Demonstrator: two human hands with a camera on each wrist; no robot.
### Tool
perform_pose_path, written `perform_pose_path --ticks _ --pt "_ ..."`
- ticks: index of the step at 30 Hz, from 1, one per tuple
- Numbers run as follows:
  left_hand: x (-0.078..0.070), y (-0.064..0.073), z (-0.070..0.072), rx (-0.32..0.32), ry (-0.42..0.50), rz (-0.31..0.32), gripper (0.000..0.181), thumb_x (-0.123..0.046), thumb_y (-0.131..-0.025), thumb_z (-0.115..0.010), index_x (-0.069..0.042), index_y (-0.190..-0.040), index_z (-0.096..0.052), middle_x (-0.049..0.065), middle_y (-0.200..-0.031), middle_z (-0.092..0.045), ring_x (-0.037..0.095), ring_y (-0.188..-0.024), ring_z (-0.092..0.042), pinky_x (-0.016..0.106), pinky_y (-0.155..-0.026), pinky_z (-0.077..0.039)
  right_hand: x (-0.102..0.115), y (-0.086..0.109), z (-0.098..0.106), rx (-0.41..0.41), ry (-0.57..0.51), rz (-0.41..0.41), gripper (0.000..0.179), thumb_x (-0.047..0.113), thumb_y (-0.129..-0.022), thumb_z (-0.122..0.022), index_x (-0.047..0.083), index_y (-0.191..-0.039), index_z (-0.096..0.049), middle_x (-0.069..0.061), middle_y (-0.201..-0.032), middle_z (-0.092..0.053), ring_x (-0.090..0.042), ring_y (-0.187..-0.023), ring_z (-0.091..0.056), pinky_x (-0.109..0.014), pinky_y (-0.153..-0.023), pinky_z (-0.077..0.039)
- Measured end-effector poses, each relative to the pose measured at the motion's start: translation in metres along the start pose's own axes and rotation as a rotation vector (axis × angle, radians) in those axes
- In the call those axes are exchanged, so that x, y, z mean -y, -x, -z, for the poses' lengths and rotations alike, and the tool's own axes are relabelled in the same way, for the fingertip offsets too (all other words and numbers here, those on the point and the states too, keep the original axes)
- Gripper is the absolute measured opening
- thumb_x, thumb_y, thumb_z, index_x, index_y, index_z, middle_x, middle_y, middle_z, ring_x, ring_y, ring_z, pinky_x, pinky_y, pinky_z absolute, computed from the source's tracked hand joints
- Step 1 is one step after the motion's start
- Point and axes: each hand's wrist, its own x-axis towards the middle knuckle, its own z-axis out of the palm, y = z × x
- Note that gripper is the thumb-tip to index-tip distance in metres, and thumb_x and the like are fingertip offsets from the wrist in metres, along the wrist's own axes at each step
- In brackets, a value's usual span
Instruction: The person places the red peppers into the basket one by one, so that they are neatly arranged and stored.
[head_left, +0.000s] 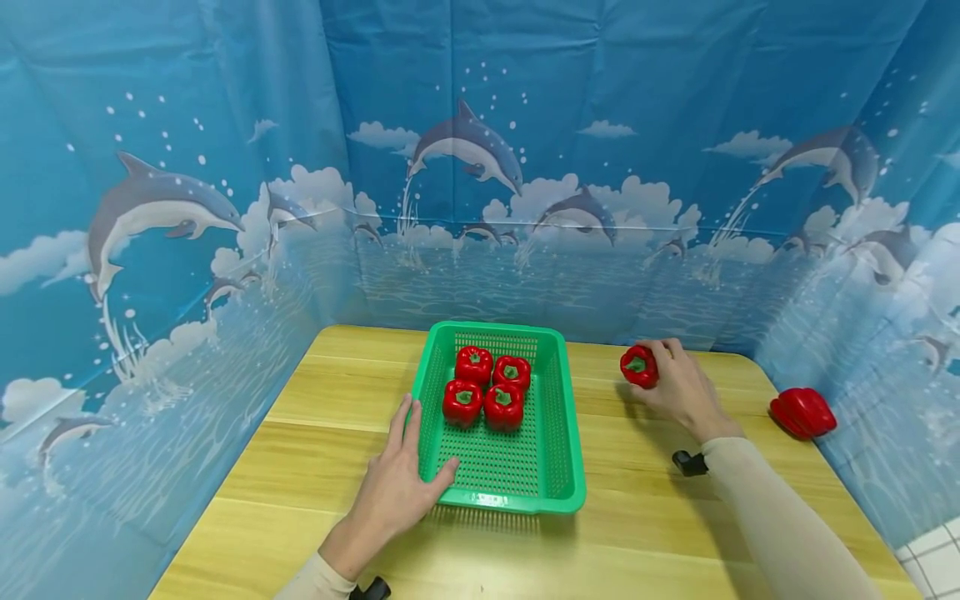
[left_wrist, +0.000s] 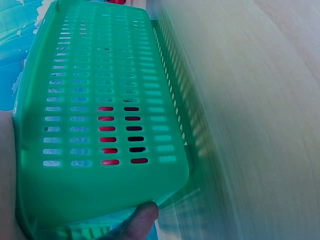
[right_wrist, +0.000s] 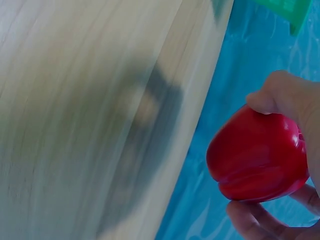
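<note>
My right hand [head_left: 682, 387] grips a red bell pepper [right_wrist: 257, 155], thumb on one side and fingers on the other. In the head view this pepper is held above the table, right of the basket, its green stem facing me. At the near left corner of a green plastic basket [head_left: 525, 502], my left hand [head_left: 401, 483] rests on the rim with fingers spread along the left side and thumb over the corner. Several red bell peppers [head_left: 503, 407] sit stem-up, grouped in the basket's far left part. In the left wrist view, red shows through the slots of the basket's wall [left_wrist: 105, 185].
Another red pepper [head_left: 802, 413] lies on its side at the table's right edge, beside the curtain. The wooden table [head_left: 300, 467] is bordered at the back and sides by a blue dolphin-print curtain [head_left: 480, 275]. White tiles [head_left: 937, 550] show at the lower right.
</note>
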Motion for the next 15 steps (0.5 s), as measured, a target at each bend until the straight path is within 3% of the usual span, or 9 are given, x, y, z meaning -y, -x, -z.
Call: perform_pose_path --ticks 2,5,8,15 --pt "0.000 0.000 0.000 -0.012 -0.011 -0.007 0.111 -0.077 -0.095 -0.059 -0.013 -0.174 -0.013 -0.005 -0.182 0.001 0.017 -0.063 -0.064 0.061 -0.084 -0.060 0.004 0.000 0.001 0.003 0.000 0.002 0.080 0.030 -0.087 -0.088 0.008 -0.155 -0.050 -0.028 -0.138 -0.050 -0.050 -0.110 -0.064 -0.065 -0.083 -0.060" --pt "0.001 0.001 -0.001 -0.022 -0.014 -0.014 0.111 -0.077 -0.096 -0.058 -0.012 -0.173 -0.014 -0.004 -0.182 0.000 0.021 -0.071 -0.070 0.068 -0.092 -0.057 0.009 0.001 0.002 -0.002 -0.005 0.009 0.081 0.031 -0.087 -0.087 0.009 -0.155 -0.050 -0.027 -0.136 -0.051 -0.048 -0.108 -0.065 -0.064 -0.082 -0.061" --pt "0.001 0.001 -0.001 -0.022 -0.012 -0.018 0.111 -0.077 -0.096 -0.058 -0.011 -0.173 -0.014 -0.003 -0.182 -0.001 0.024 -0.075 -0.072 0.069 -0.092 -0.056 0.015 0.001 0.003 -0.007 -0.009 0.024 0.081 0.033 -0.088 -0.086 0.009 -0.155 -0.050 -0.026 -0.135 -0.052 -0.045 -0.106 -0.066 -0.062 -0.081 -0.061" --pt "0.000 0.001 -0.001 -0.028 -0.004 -0.022 0.110 -0.076 -0.096 -0.058 -0.010 -0.173 -0.015 -0.002 -0.182 -0.002 0.038 -0.102 -0.077 0.070 -0.095 -0.055 0.031 0.003 0.007 -0.012 -0.014 0.057 0.079 0.033 -0.087 -0.084 0.008 -0.155 -0.050 -0.024 -0.133 -0.054 -0.039 -0.100 -0.068 -0.057 -0.079 -0.062"
